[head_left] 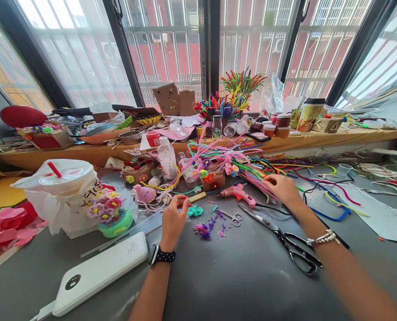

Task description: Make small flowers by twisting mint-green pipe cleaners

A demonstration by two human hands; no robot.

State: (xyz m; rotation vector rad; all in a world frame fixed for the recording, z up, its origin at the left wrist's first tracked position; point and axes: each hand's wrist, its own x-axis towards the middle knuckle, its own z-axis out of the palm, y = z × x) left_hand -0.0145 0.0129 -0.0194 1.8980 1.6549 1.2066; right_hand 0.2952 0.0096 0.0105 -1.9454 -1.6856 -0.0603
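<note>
My left hand (173, 218), with a black watch on the wrist, is closed in a pinch beside a small teal pipe-cleaner flower (195, 211); I cannot make out what the fingertips hold. My right hand (282, 188), a pearl bracelet on its wrist, reaches into a heap of coloured pipe cleaners (238, 160), fingers curled on the pink strands. A pink glue gun (238, 193) lies between the hands. Purple pipe-cleaner scraps (208, 226) lie just in front of my left hand.
Small scissors (233, 217) and large black scissors (287, 243) lie on the grey table. A white power bank (98, 272) sits at front left, beside a bagged drink cup (63, 189) and a small flower pot (113, 214). Jars and craft clutter line the wooden sill (319, 138).
</note>
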